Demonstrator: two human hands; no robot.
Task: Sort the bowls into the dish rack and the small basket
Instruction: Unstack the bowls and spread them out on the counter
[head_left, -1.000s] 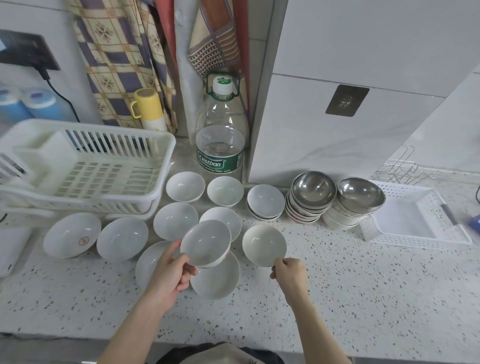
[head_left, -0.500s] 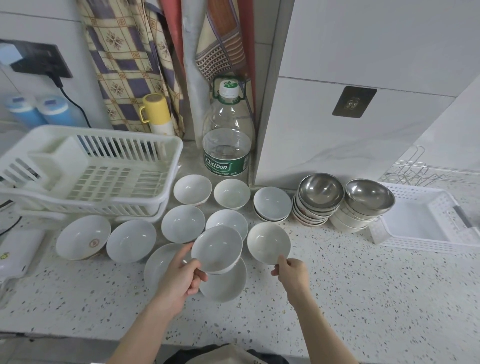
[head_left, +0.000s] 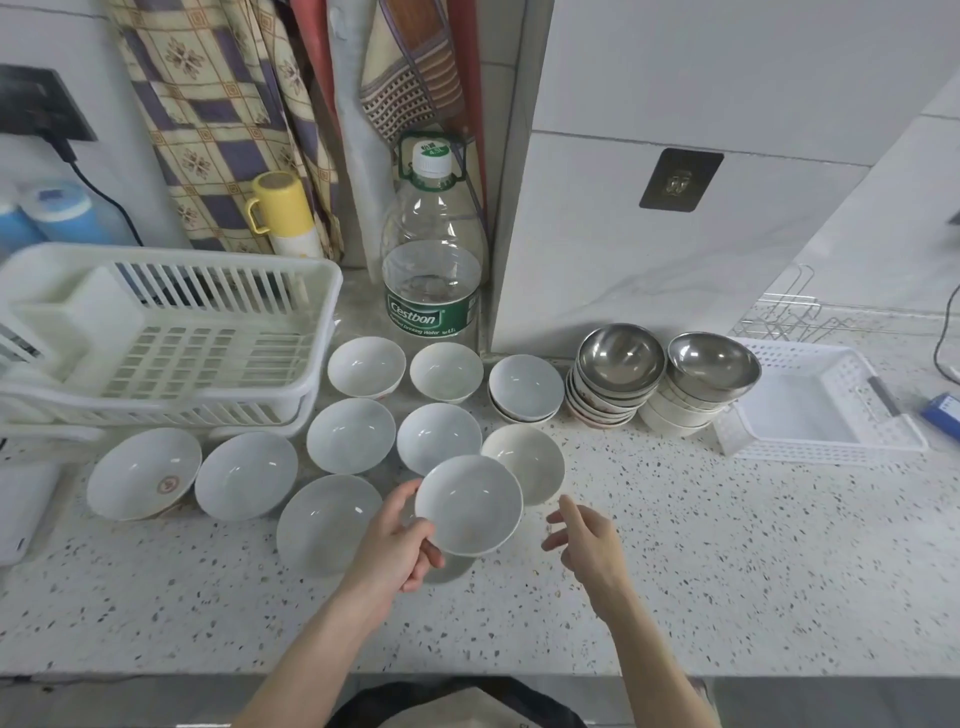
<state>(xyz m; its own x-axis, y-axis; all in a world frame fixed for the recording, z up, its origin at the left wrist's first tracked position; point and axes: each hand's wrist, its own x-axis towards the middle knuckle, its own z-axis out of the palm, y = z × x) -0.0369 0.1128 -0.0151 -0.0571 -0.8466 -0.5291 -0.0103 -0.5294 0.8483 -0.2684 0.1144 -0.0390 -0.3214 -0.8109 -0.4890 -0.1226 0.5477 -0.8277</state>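
Note:
My left hand (head_left: 397, 540) grips a white bowl (head_left: 467, 505) by its near-left rim and holds it above the counter, over another bowl that is mostly hidden. My right hand (head_left: 584, 538) hovers open just right of it, holding nothing. A cream bowl (head_left: 530, 460) sits behind the held one. Several white bowls (head_left: 350, 434) lie spread over the counter. Two stacks topped by steel bowls (head_left: 621, 358) stand at the right. The white dish rack (head_left: 171, 332) is at the left, the small white basket (head_left: 810, 410) at the right; both hold no bowls.
A large water bottle (head_left: 432, 270) stands at the back wall beside a yellow mug (head_left: 280, 213). Cloths hang behind. A wire rack (head_left: 795, 317) lies behind the basket. A blue item (head_left: 943, 408) sits at the far right. The counter edge runs along the bottom.
My left hand has carried the white bowl to the right, in front of the cream bowl. My right hand has let go of the cream bowl's rim and opened.

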